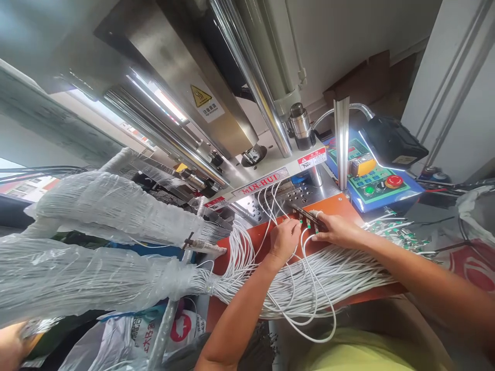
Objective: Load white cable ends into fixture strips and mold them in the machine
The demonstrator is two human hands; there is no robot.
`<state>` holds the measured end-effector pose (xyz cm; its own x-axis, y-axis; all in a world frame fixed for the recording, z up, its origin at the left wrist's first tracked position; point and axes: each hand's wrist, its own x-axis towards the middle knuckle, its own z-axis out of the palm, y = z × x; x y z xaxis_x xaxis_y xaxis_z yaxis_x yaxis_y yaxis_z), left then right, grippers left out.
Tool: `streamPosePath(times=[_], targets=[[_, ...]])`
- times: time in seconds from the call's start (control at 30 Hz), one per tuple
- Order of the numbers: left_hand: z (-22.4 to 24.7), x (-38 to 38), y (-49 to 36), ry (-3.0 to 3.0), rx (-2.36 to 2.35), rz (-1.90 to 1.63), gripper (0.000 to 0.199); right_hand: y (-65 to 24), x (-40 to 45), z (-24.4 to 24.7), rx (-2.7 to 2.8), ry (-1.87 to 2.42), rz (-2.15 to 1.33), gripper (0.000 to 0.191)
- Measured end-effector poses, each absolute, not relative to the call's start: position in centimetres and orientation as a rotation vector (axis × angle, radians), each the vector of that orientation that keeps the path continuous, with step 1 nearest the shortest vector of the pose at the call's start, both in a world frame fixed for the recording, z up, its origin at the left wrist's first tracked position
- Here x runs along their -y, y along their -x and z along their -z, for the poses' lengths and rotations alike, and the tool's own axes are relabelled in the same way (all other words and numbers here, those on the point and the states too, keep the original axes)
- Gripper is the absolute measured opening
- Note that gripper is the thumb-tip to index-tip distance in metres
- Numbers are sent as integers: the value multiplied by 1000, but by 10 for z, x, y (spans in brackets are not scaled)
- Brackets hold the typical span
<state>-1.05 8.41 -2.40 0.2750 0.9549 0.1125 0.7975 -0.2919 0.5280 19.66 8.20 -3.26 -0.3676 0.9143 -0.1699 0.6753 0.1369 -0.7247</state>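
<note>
My left hand [285,238] is closed, its fingertips pinched at a white cable end beside a row of small green circuit boards [308,225]. The boards sit along a dark metal bar [305,212] on an orange work board [340,208]. My right hand [334,229] grips the right end of that bar, thumb at the near side and a finger, with a pale wrap on it, at the far side. White cables [315,288] loop from the bar toward me. What lies under my left fingertips is hidden.
The press plate [266,180] hangs just beyond my hands. A control box [386,180] with a red stop button and a black lamp [394,141] stand at the right. A thick bundle of white cables [348,268] crosses the board. Plastic-wrapped bundles [96,278] fill the left.
</note>
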Motion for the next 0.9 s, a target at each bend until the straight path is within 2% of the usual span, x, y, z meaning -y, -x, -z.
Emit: streamPosePath(times=[0.3, 0.9], targets=[[22, -81, 8, -2019, -1614, -668, 21, -196, -81, 27, 2113, 1559, -1087, 36], [28, -83, 11, -2207, -1569, -612, 24, -197, -81, 27, 2103, 1510, -1111, 36]])
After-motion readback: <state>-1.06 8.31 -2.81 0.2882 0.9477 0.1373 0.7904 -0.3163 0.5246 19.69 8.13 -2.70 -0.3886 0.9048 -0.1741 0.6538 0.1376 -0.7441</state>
